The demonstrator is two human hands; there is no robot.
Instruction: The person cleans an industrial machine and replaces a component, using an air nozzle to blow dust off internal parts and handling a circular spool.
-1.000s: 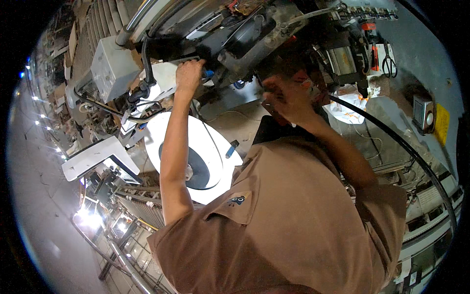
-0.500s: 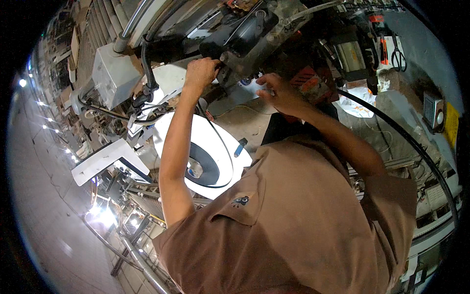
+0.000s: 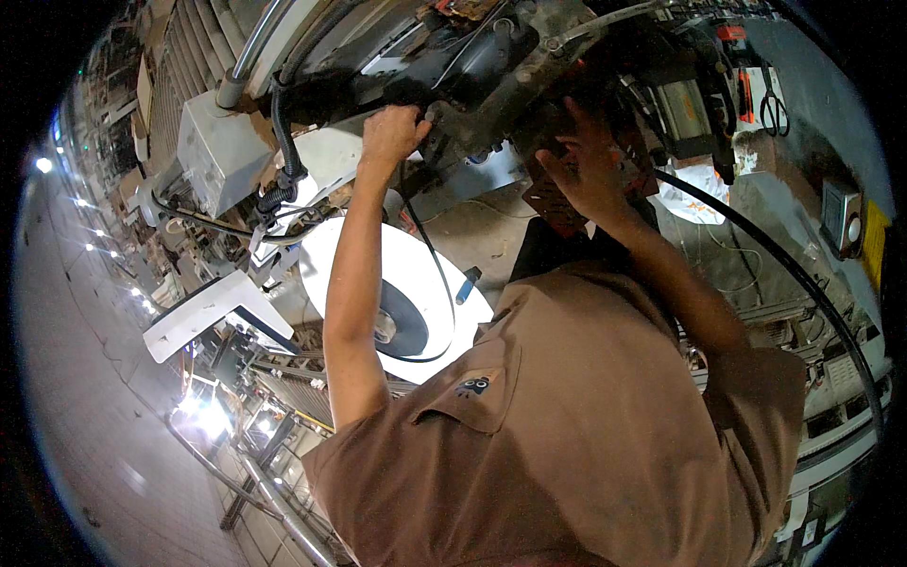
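Note:
My left hand (image 3: 392, 139) is at the left side of a dark, greasy machine (image 3: 501, 71), its fingers curled in against a metal part; what they grip is hidden. To the right, my right hand (image 3: 588, 175) hovers with thumb and fingers spread, nothing visible in it. Beneath it shows a dark red printed piece (image 3: 559, 203), perhaps a box or card. Below my left forearm lies a large white disc-like piece (image 3: 430, 260) with a dark ring (image 3: 404, 317) in its middle. A small blue-and-black object (image 3: 466, 286) rests on its right edge.
At the left stand a grey metal box (image 3: 219, 142) and a white angled panel (image 3: 203, 312). A thick black cable (image 3: 784, 250) arcs down the right side. Scissors (image 3: 774, 106), crumpled white paper (image 3: 694, 197) and a small grey device (image 3: 837, 217) lie at the right.
My right hand has moved to the right, away from the machine's underside, over the dark red piece. My left hand stays at the same machine part. The view has shifted slightly.

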